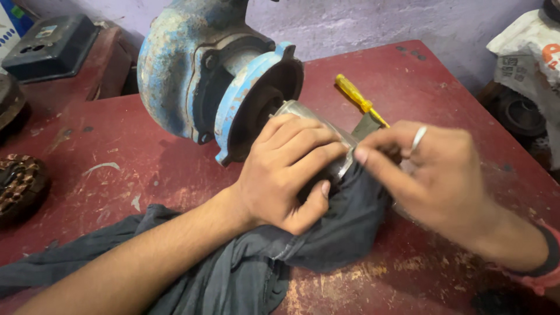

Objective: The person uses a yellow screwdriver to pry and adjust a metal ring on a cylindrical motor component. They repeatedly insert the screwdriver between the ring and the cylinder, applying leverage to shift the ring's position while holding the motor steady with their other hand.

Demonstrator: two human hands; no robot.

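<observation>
Both our hands work at the red bench point(443, 76): left hand point(289, 175) clamped around the metal cylinder point(303, 114), right hand point(434, 175) pinching the dark cloth point(344, 227) against it.

— We note the silver cylinder point(303, 116) is mostly covered by the left hand point(289, 172) and the dark cloth point(245, 268); its near end is hidden.

— Agreed. The blue pump housing point(175, 70) is cut off at the far edge, and we cannot see the yellow screwdriver point(356, 96) tip behind the right hand point(437, 175).
</observation>
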